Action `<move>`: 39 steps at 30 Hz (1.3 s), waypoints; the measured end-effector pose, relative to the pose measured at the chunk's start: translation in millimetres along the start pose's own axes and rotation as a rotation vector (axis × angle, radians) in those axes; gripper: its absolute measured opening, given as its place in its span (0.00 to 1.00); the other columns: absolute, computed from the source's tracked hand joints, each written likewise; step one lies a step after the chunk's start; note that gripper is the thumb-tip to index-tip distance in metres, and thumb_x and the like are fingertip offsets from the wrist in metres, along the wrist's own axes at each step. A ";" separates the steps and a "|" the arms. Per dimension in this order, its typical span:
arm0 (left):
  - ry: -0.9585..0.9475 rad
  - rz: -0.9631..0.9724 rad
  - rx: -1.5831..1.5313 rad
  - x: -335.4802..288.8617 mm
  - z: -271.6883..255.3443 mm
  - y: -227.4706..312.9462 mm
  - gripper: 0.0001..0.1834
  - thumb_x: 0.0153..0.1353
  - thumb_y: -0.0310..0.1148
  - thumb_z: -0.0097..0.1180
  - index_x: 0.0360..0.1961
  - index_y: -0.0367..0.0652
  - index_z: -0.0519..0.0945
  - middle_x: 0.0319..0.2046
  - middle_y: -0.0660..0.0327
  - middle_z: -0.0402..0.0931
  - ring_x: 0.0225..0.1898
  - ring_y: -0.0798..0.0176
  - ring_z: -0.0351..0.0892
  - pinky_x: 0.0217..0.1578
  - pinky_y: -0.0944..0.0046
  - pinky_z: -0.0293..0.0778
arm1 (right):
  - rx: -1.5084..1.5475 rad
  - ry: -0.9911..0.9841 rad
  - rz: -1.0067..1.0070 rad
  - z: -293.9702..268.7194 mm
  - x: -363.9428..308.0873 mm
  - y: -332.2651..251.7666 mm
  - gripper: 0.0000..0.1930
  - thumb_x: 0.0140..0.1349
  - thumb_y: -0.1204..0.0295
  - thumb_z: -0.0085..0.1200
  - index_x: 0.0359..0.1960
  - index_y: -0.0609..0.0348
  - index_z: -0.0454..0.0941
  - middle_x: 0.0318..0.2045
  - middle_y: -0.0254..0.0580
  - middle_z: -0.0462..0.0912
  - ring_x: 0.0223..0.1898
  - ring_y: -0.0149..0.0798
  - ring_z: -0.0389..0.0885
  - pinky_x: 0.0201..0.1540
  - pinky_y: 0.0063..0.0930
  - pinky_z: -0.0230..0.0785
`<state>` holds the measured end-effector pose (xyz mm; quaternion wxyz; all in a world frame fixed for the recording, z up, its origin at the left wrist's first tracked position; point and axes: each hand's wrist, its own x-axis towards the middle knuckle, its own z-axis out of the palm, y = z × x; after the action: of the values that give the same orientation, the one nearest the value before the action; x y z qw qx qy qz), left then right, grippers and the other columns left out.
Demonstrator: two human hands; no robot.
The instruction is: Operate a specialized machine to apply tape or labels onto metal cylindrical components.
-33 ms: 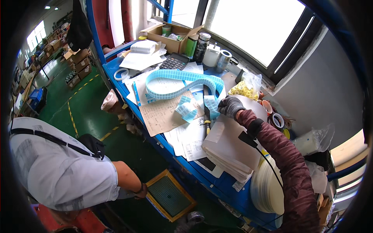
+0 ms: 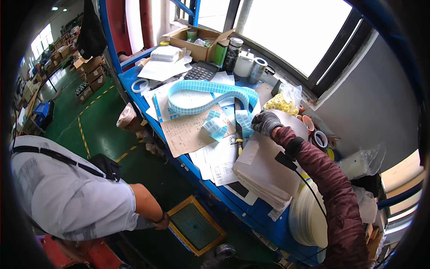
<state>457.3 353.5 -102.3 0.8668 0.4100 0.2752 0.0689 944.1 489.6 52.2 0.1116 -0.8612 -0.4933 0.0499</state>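
Cluttered blue counter [image 2: 260, 214]: pale-blue gridded strip [image 2: 197, 85] already unrolled, loops left loose; gloved right hand [image 2: 267, 123] curls right by it, grip clenched or not, can't tell!

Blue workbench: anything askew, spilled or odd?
Yes, mildly. Left of the gloved right hand, the light-blue gridded strip sprawls in a loose loop over the papers, bent and twisted toward the near side rather than neatly wound. The papers overlap at uneven angles. No spill shows.
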 end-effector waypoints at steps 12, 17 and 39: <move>-0.013 -0.009 0.141 -11.1 33.3 51.5 0.23 0.44 0.29 0.62 0.44 0.39 0.72 0.37 0.60 0.74 0.36 0.66 0.73 0.37 0.66 0.72 | -0.074 -0.049 -0.050 -88.1 -49.1 -25.5 0.12 0.46 0.64 0.54 0.33 0.52 0.79 0.34 0.46 0.79 0.37 0.45 0.78 0.42 0.36 0.68; -0.453 -0.201 0.300 21.0 81.3 29.0 0.23 0.44 0.28 0.62 0.44 0.39 0.72 0.37 0.60 0.74 0.36 0.66 0.74 0.37 0.67 0.72 | 0.235 0.322 -0.488 -89.7 -167.6 5.4 0.14 0.39 0.65 0.62 0.30 0.49 0.76 0.32 0.42 0.74 0.36 0.47 0.73 0.40 0.38 0.66; -1.947 -0.755 1.022 -216.4 444.2 -317.0 0.23 0.45 0.28 0.61 0.45 0.36 0.72 0.38 0.59 0.74 0.37 0.65 0.74 0.37 0.67 0.73 | 0.672 0.532 1.352 21.5 -1112.2 -210.9 0.16 0.52 0.58 0.52 0.36 0.55 0.77 0.32 0.45 0.79 0.38 0.46 0.76 0.40 0.36 0.66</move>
<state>479.1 -227.5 -21.1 0.4106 0.4835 -0.4071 -0.6572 197.6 -361.7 55.3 0.4246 -0.8771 0.2199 0.0456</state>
